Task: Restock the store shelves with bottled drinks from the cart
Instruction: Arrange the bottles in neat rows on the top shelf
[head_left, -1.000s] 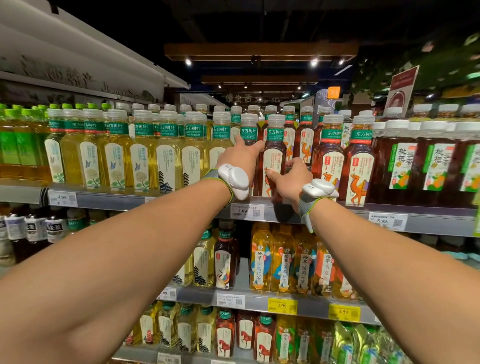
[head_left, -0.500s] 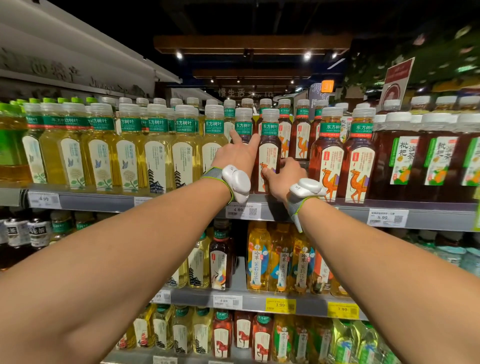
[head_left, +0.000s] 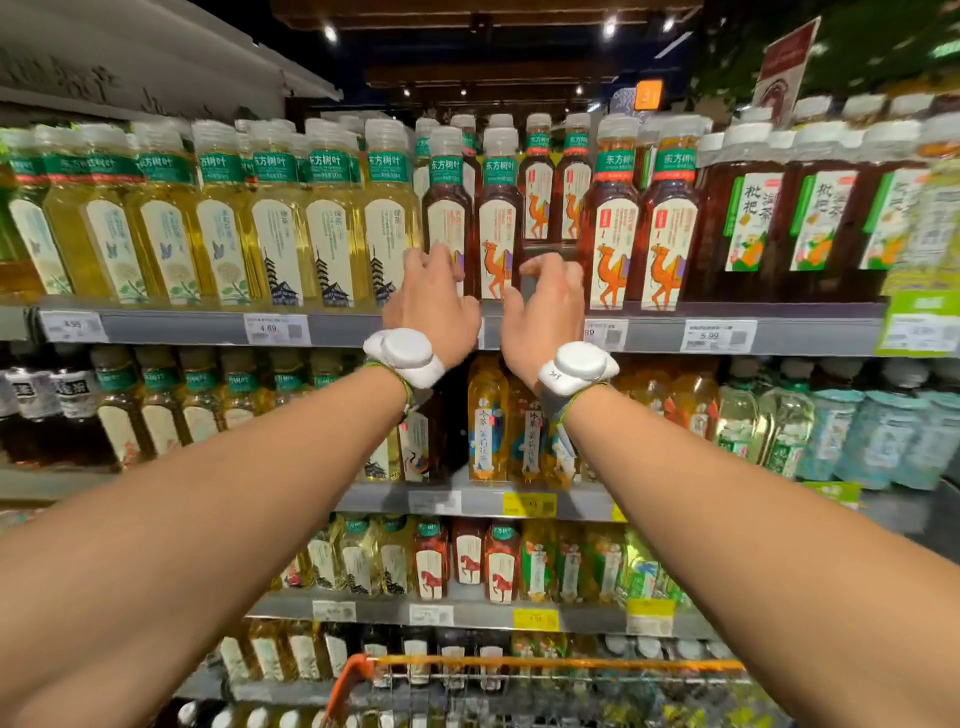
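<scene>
Two dark tea bottles with camel labels, one (head_left: 497, 223) and its neighbour (head_left: 445, 208), stand upright at the front of the top shelf (head_left: 519, 330). My left hand (head_left: 431, 304) hovers just in front of the left bottle's base, fingers loosely curled and holding nothing. My right hand (head_left: 545, 306) hangs beside the right bottle, fingers also loosely bent and empty. Both wrists carry white trackers. The cart (head_left: 545, 664) with its orange handle (head_left: 356, 675) shows at the bottom edge; its contents are blurred.
Yellow tea bottles (head_left: 275, 223) fill the top shelf to the left, more camel-label bottles (head_left: 613, 223) and dark loquat tea bottles (head_left: 748, 218) to the right. Lower shelves (head_left: 467, 501) hold packed rows of drinks. Price tags line the shelf edges.
Both hands have dropped from the bottles' necks and shoulders to the shelf edge and let go. The view has tilted down, bringing the cart into sight.
</scene>
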